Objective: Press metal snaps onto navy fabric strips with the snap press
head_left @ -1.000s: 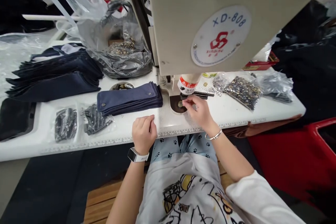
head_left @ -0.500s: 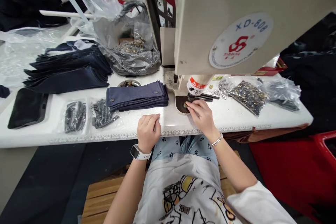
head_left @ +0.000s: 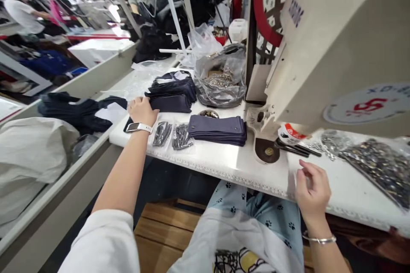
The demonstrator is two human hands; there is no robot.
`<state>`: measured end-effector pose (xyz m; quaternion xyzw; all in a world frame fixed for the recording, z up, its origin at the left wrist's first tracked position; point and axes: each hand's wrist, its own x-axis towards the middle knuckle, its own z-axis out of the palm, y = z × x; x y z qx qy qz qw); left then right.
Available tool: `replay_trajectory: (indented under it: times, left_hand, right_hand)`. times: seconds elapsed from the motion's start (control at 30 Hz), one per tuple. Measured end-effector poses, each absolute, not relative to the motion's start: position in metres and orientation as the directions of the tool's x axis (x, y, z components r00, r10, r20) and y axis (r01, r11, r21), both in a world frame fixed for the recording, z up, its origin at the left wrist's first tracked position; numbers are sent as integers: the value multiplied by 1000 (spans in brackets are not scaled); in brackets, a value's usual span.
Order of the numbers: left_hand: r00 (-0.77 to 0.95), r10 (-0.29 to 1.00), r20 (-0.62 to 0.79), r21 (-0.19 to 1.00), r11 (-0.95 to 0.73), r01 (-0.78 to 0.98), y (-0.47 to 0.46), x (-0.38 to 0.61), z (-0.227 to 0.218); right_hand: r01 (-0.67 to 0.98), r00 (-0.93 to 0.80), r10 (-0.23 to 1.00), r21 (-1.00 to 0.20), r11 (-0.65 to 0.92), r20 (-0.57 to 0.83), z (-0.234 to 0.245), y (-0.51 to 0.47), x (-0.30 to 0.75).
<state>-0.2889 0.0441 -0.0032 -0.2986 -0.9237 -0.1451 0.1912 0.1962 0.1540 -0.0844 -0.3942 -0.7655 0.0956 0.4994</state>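
Note:
My left hand (head_left: 141, 111) reaches to the left end of a stack of dark navy fabric pieces (head_left: 171, 103), above a black phone (head_left: 126, 126) it partly covers. Its fingers are spread, and no piece shows lifted in them. Beside the machine's base plate (head_left: 262, 157), my right hand (head_left: 314, 187) hovers with thumb and forefinger apart and nothing between them. A small brass-coloured snap part (head_left: 269, 151) sits on the round die of that plate. Left of it lies a neat pile of navy fabric strips (head_left: 216, 128) with metal snaps at the ends.
The press machine's head (head_left: 320, 51) overhangs the right side. Behind the pile are a metal dish (head_left: 209, 114) and a grey plastic bag of metal parts (head_left: 221, 94). Small clear bags (head_left: 182, 136) lie in front, a large bag of snaps (head_left: 381, 166) at right. Co-workers sit far left.
My left hand has moved from the table's front edge to the left-hand stack. My right hand has left the die, where a brass part remains. The view has swung left.

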Motion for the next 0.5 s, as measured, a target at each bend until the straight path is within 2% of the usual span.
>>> replay_trajectory:
  times: [0.1, 0.2, 0.5]
  left_hand:
    - [-810, 445, 383, 204, 814, 544, 41, -309, -12]
    - [-807, 469, 358, 268, 777, 570, 34, -324, -17]
    - [-795, 489, 359, 316, 738, 596, 37, -345, -18]
  right_hand:
    - [520, -192, 700, -533, 667, 688, -90, 156, 198]
    - [528, -194, 701, -529, 664, 686, -93, 158, 197]
    - [539, -147, 732, -566, 623, 666, -94, 159, 195]
